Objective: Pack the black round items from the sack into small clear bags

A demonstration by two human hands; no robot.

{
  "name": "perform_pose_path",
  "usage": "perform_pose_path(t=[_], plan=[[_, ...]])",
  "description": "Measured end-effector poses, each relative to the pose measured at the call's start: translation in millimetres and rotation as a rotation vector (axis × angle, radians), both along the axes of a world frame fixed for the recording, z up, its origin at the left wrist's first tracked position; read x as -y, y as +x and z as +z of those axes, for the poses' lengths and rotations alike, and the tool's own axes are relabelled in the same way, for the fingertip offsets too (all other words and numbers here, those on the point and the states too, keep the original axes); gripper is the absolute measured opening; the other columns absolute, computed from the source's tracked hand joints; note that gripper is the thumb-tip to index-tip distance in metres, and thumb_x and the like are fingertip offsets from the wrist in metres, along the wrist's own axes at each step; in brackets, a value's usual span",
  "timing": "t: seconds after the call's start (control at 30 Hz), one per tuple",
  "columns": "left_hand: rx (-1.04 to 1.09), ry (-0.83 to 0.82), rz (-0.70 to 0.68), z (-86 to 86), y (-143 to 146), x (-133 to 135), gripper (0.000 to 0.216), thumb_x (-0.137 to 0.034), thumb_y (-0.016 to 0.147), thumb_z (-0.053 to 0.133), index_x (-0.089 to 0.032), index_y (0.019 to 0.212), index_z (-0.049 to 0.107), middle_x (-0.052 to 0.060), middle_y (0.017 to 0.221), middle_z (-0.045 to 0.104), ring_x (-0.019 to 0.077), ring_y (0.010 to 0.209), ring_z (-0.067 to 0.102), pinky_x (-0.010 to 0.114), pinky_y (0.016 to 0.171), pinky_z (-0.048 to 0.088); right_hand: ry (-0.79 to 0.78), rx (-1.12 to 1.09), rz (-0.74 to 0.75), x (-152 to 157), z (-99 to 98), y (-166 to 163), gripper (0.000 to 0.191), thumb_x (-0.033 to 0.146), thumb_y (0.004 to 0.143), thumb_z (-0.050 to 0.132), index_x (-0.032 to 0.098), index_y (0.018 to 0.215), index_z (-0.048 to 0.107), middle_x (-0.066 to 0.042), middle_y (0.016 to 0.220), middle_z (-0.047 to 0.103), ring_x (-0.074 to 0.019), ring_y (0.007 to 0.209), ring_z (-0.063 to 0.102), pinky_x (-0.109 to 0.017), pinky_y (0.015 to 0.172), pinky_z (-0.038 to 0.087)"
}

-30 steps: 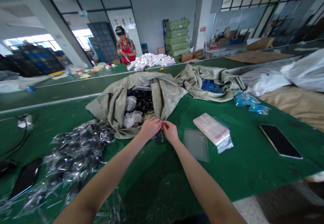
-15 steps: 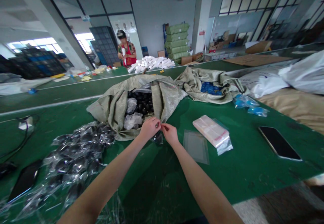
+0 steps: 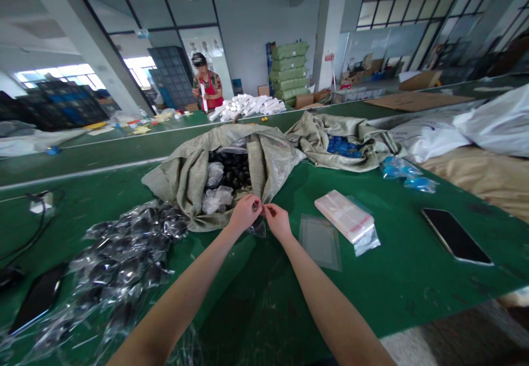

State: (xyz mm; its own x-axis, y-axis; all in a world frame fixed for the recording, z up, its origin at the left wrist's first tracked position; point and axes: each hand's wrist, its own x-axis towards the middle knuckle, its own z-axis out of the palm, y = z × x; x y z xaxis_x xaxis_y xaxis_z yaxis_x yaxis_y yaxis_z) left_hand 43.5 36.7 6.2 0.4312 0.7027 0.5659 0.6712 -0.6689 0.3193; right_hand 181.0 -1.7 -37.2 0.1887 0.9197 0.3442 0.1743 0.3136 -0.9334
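Note:
Both of my hands meet in front of the open woven sack (image 3: 185,173), fingertips nearly touching. My left hand (image 3: 247,211) is closed in a pinch on the top of a clear plastic bag (image 3: 258,228) with something black inside. My right hand (image 3: 278,221) pinches the same bag's edge from the other side. The bag hangs just below my fingers, partly hidden by them. Inside the sack lie many black rounded pieces (image 3: 235,168) and some crumpled clear plastic (image 3: 217,198). To the left is a heap of bagged black pieces (image 3: 128,245).
Right of my hands lie flat clear bags (image 3: 320,242), a stack of clear bags (image 3: 345,214) and a phone (image 3: 457,235). Another phone (image 3: 39,297) is at left. A second sack (image 3: 318,145) holds blue pieces (image 3: 344,146). Across the table a person (image 3: 209,87) stands by white boxes (image 3: 248,106).
My hands stay at nearly the same spot, with only small finger movements at the bag's top. Across the table, the person's white item has shifted slightly.

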Motion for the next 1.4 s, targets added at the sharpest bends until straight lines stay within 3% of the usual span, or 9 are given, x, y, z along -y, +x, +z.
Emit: perform_pose_path(t=[0.3, 0.57, 0.8, 0.93, 1.1, 1.27, 1.4], plan=[[-0.142, 0.149, -0.054, 8.0, -11, 6, 0.017, -0.021, 0.084, 0.056, -0.018, 0.100, 0.063, 0.009, 0.103, 0.065, 0.0223, 0.099, 0.059, 0.037, 0.087, 0.047, -0.016, -0.035, 0.035, 0, -1.4, -1, 0.022, 0.036, 0.085, 0.053, 0.021, 0.085, 0.070, -0.003, 0.078, 0.072, -0.0181, 0.070, 0.067, -0.029, 0.069, 0.053], [-0.289, 0.223, -0.098, 8.6, -12, 3, 0.022, -0.027, 0.092, 0.051, -0.020, 0.102, 0.070, 0.008, 0.100, 0.070, 0.0214, 0.096, 0.059, 0.038, 0.084, 0.044, -0.015, -0.040, 0.050, 0, -1.2, -1, 0.021, 0.035, 0.086, 0.052, 0.022, 0.086, 0.069, -0.003, 0.078, 0.071, -0.0182, 0.071, 0.068, -0.030, 0.070, 0.054], [-0.265, 0.233, -0.107, 3.6, -11, 3, 0.024, -0.026, 0.094, 0.049, -0.021, 0.103, 0.072, 0.007, 0.097, 0.073, 0.0208, 0.093, 0.061, 0.039, 0.085, 0.044, -0.021, -0.028, 0.037, 1, -0.6, 0, 0.021, 0.035, 0.086, 0.053, 0.022, 0.085, 0.069, -0.002, 0.075, 0.070, -0.0185, 0.068, 0.067, -0.030, 0.069, 0.053], [-0.183, 0.231, -0.050, -7.5, -9, 3, 0.025, -0.025, 0.094, 0.049, -0.021, 0.106, 0.071, 0.007, 0.092, 0.074, 0.0208, 0.090, 0.062, 0.038, 0.083, 0.045, -0.025, -0.031, 0.028, 2, -2.0, -1, 0.021, 0.032, 0.086, 0.051, 0.021, 0.087, 0.069, -0.004, 0.077, 0.071, -0.0189, 0.070, 0.067, -0.030, 0.069, 0.053], [0.003, 0.183, -0.029, -16.0, -2, 3, 0.019, -0.024, 0.092, 0.052, -0.021, 0.096, 0.071, 0.005, 0.091, 0.074, 0.0198, 0.086, 0.063, 0.038, 0.086, 0.048, -0.025, -0.031, 0.013, 1, -4.4, -2, 0.019, 0.029, 0.084, 0.051, 0.022, 0.085, 0.069, -0.002, 0.074, 0.070, -0.0178, 0.067, 0.066, -0.030, 0.068, 0.053], [0.236, 0.095, 0.093, -5.3, -5, 1, 0.015, -0.023, 0.090, 0.054, -0.019, 0.083, 0.066, 0.005, 0.084, 0.071, 0.0183, 0.081, 0.063, 0.034, 0.079, 0.051, -0.060, -0.066, -0.015, -3, -15.1, -2, 0.020, 0.034, 0.084, 0.054, 0.021, 0.085, 0.068, -0.004, 0.080, 0.072, -0.0188, 0.076, 0.068, -0.031, 0.073, 0.055], [0.376, 0.052, 0.192, 4.5, -18, -6, 0.010, -0.025, 0.087, 0.056, -0.017, 0.087, 0.063, 0.004, 0.082, 0.068, 0.0149, 0.072, 0.061, 0.028, 0.070, 0.051, -0.085, -0.107, -0.016, -7, -21.5, -4, 0.023, 0.038, 0.085, 0.053, 0.019, 0.089, 0.067, -0.005, 0.083, 0.073, -0.0184, 0.079, 0.070, -0.030, 0.072, 0.056]])
